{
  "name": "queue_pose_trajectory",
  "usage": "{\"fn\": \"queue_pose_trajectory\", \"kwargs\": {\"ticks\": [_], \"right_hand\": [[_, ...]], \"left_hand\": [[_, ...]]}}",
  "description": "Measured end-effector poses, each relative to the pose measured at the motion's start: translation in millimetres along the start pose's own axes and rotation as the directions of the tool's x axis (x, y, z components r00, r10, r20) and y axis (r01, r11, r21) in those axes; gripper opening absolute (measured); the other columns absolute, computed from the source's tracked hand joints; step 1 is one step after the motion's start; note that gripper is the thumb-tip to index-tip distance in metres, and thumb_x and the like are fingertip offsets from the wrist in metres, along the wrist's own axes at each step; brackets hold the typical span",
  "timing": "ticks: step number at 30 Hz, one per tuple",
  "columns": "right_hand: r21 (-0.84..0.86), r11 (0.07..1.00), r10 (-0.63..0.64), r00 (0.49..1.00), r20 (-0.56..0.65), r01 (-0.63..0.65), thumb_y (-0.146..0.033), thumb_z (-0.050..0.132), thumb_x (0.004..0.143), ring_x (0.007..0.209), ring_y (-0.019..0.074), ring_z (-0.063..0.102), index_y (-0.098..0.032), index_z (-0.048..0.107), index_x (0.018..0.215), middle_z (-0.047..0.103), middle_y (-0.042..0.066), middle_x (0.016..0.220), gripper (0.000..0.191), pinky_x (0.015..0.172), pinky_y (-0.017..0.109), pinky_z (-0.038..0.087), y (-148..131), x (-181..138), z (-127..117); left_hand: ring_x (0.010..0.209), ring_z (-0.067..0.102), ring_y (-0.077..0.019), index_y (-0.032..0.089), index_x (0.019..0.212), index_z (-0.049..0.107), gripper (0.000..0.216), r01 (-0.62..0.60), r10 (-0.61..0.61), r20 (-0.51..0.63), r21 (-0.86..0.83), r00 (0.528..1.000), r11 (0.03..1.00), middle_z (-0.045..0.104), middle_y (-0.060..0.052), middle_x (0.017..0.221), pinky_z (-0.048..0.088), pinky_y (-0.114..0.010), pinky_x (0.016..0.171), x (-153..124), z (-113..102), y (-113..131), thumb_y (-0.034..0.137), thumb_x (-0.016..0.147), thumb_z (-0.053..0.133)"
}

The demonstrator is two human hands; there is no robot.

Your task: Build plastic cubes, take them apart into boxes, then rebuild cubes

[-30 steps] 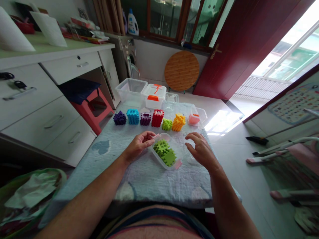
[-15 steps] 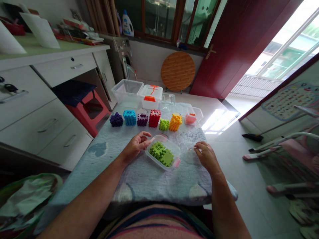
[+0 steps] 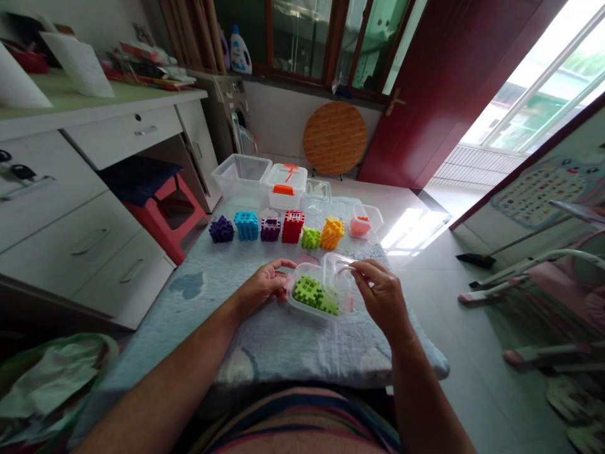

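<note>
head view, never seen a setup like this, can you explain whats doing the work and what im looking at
There is no machine here: a person works with two bare hands, and one camera worn on the head looks forward and down at them. On the cloth-covered table, a small clear box holds green pieces. The left hand is at the box's left end; the right hand holds a clear lid, tilted partly over the box. Farther back is a row of block shapes: dark purple, blue, purple, red, green and yellow. Larger boxes stand behind them.
</note>
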State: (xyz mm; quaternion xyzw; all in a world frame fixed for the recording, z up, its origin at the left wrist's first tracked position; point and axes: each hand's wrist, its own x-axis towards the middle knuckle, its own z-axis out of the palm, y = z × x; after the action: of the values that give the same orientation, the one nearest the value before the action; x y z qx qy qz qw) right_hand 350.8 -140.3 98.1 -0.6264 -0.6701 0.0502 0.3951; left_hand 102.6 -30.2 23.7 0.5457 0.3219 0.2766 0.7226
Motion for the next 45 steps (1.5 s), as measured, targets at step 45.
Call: {"fn": "queue_pose_trajectory", "kwargs": {"ticks": [45], "right_hand": [[0.096, 0.995, -0.018, 0.999, -0.041, 0.022, -0.033, 0.057, 0.093, 0.109, 0.0235, 0.055, -0.018, 0.066, 0.110, 0.064, 0.011, 0.113, 0.025, 0.098, 0.040, 0.046, -12, -11, 42]], "left_hand": [[0.053, 0.055, -0.0090, 0.016, 0.096, 0.059, 0.035, 0.023, -0.034, -0.069, -0.158, 0.997, 0.987, 0.060, 0.002, 0.066, 0.043, -0.020, 0.054, -6, 2, -1, 0.043, 0.079, 0.073]]}}
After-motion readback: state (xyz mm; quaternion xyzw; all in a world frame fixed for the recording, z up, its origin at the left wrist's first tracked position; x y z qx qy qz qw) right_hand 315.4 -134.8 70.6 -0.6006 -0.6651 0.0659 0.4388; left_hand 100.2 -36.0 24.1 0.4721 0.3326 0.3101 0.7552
